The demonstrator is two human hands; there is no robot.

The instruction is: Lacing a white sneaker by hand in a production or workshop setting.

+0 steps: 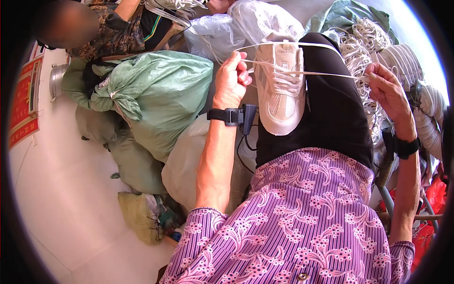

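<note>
A pale cream sneaker (282, 102) rests on my lap, its toe toward me and its tongue upright at the far end. The lower eyelets are laced. My left hand (231, 78), left of the shoe, is closed with the shoelace pinched between thumb and fingers. Out to the right, my right hand (387, 85) pinches the shoelace (331, 74) too. Lace strands run nearly level from hand to shoe on both sides, and one passes across the top by the tongue. Both wrists wear black straps; a small black device sits on the left one (231, 117).
Bundles of white laces (366, 42) and stacked pale shoes (402, 64) lie at the right. A tied green sack (161, 94) and other sacks stand at the left. Clear plastic bags (265, 19) lie beyond the shoe. Another person (109, 28) sits at the far left.
</note>
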